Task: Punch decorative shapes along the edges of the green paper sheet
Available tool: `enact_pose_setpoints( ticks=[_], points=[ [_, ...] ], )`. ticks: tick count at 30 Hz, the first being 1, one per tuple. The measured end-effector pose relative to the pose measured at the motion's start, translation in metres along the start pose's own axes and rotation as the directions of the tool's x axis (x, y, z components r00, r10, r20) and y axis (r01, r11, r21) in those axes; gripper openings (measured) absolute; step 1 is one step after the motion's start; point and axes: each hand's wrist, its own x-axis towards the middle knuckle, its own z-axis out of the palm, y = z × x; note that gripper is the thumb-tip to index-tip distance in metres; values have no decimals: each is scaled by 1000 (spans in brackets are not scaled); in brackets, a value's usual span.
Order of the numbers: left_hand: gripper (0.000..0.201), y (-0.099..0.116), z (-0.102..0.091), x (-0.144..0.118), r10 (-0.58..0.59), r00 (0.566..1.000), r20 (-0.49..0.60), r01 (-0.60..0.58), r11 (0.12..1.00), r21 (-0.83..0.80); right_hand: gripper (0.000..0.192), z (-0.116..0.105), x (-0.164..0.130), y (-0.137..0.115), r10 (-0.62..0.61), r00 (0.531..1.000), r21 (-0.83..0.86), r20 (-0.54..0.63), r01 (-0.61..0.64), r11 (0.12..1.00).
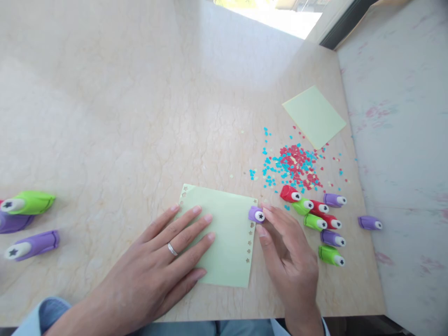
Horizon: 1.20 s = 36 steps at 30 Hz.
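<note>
A pale green sheet of paper (227,252) lies in front of me, with small star and heart holes along its right edge and at its upper left corner. My left hand (168,261) rests flat on the sheet's left half, fingers spread, a ring on one finger. At the right edge, a small purple craft punch (255,214) with a star on its white button sits over the paper's border. The thumb and index finger of my right hand (289,261) grip this punch from the right.
Several red, green and purple punches (329,259) stand to the right, with one purple punch (370,223) by the wall. More punches (38,245) are at far left. Red and blue confetti (297,163) is scattered beyond the sheet, beside another green paper (315,116).
</note>
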Motion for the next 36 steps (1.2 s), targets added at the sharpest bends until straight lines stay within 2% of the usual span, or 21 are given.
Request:
enact_pose_setpoints(
  ticks=[4,11,21,27,36],
  points=[
    [43,3,5,1,-50,997,-58,51,999,7,29,0,-1,2,39,999,45,-28,-37,998],
    [56,3,8,3,-79,997,-13,80,993,85,26,1,0,7,-57,998,59,-27,59,997],
    [58,6,10,6,-131,991,-27,133,986,104,30,-4,-12,8,-108,994,44,-5,108,993],
    [59,8,11,8,-155,987,-38,158,980,123,31,-6,-19,4,-222,975,84,30,219,972],
    [61,9,12,8,-170,984,-49,175,975,134,32,-12,-35,-1,-225,974,96,36,220,971]
  ],
)
